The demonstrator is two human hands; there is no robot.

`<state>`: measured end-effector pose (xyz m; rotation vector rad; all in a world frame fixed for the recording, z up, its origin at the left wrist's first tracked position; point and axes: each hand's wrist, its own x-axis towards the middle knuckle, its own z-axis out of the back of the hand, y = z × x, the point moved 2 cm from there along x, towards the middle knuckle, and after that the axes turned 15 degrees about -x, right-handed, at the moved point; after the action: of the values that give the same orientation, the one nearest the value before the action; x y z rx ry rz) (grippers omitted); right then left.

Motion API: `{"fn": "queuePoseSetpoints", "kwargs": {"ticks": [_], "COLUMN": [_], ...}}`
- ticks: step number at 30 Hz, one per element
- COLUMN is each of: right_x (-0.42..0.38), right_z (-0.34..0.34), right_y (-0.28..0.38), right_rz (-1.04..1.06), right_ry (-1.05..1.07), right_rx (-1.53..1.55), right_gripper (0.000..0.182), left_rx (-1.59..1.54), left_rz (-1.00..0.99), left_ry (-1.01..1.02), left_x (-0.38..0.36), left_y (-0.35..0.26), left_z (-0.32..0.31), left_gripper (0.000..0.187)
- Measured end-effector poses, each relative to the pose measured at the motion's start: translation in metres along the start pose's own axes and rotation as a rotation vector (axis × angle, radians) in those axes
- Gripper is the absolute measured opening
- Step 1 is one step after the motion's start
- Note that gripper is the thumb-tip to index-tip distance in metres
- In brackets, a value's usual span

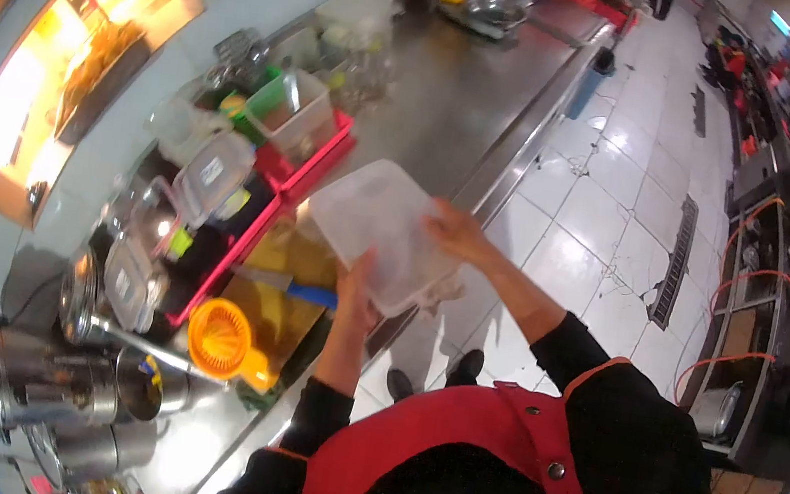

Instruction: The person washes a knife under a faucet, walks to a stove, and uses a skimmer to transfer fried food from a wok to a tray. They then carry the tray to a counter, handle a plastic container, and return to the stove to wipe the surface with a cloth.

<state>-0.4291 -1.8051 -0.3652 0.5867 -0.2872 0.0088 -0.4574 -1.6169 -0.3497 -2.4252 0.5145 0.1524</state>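
A translucent white plastic container with rounded corners is held up in front of me, over the counter's edge. My left hand grips its lower left side, thumb on the face toward me. At the right side, my right hand holds the rim, fingers curled onto it. Something pale shows at its lower right corner, too blurred to name. Just left of my left hand, a knife with a blue handle lies on a brownish cutting board. A yellow-orange citrus juicer sits beside the board.
A red tray with lidded tubs and a clear bin runs along the wall. Steel pots stand at the lower left. A steel bowl is at the far end. Tiled floor with drain grates lies right.
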Motion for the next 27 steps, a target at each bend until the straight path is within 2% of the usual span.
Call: {"fn": "queuePoseSetpoints", "kwargs": {"ticks": [1,2,4,5,7,8,10,11,13,16,20,22,23,25,27], "right_x": [-0.001,-0.007,-0.022,-0.023,-0.028,-0.032,-0.043,-0.047,-0.052,-0.06,-0.06,-0.052,-0.045,-0.033,-0.017], "right_z": [0.003,0.013,0.043,0.057,0.08,0.094,0.123,0.136,0.157,0.18,0.193,0.203,0.21,0.222,0.238], "right_y": [-0.007,-0.008,-0.012,-0.022,-0.048,-0.058,-0.076,-0.088,-0.111,-0.15,-0.215,-0.242,-0.256,-0.288,-0.322], "right_rz": [-0.065,-0.071,-0.253,-0.256,-0.369,-0.374,-0.24,-0.243,-0.296,-0.415,-0.48,-0.421,-0.421,-0.688,-0.648], "right_ry": [0.049,0.022,0.007,-0.015,0.152,0.124,0.149,0.112,0.086,0.007,-0.087,-0.186,-0.195,-0.094,-0.149], "right_rx": [0.062,0.062,0.23,0.23,0.591,0.594,1.119,1.115,1.062,0.968,0.791,0.902,0.896,0.814,0.908], "right_gripper": [0.051,0.051,0.049,0.049,0.052,0.052,0.054,0.054,0.053,0.051,0.055,0.054,0.054,0.047,0.047], "left_rx": [0.004,0.017,0.133,0.14,0.154,0.165,0.165,0.17,0.151,0.273,0.284,0.271,0.27,0.406,0.432], "left_rz": [-0.053,-0.048,-0.199,-0.196,-0.177,-0.169,-0.203,-0.184,-0.122,-0.034,0.081,0.315,0.319,0.169,0.165], "left_ry": [0.036,0.059,0.05,0.071,0.034,0.058,0.209,0.239,0.143,0.259,0.311,0.289,0.299,0.435,0.471], "left_x": [-0.001,-0.001,0.001,0.001,-0.004,0.0,0.009,0.011,0.013,0.047,0.085,0.133,0.145,0.168,0.201], "left_y": [0.0,0.004,0.014,0.02,0.035,0.047,0.073,0.084,0.103,0.133,0.169,0.201,0.21,0.229,0.25], "left_z": [-0.008,-0.013,-0.026,-0.041,-0.074,-0.084,-0.108,-0.126,-0.159,-0.168,-0.204,-0.188,-0.202,-0.236,-0.261], "left_gripper": [0.053,0.053,0.051,0.051,0.051,0.051,0.052,0.052,0.054,0.056,0.057,0.06,0.06,0.06,0.059]}}
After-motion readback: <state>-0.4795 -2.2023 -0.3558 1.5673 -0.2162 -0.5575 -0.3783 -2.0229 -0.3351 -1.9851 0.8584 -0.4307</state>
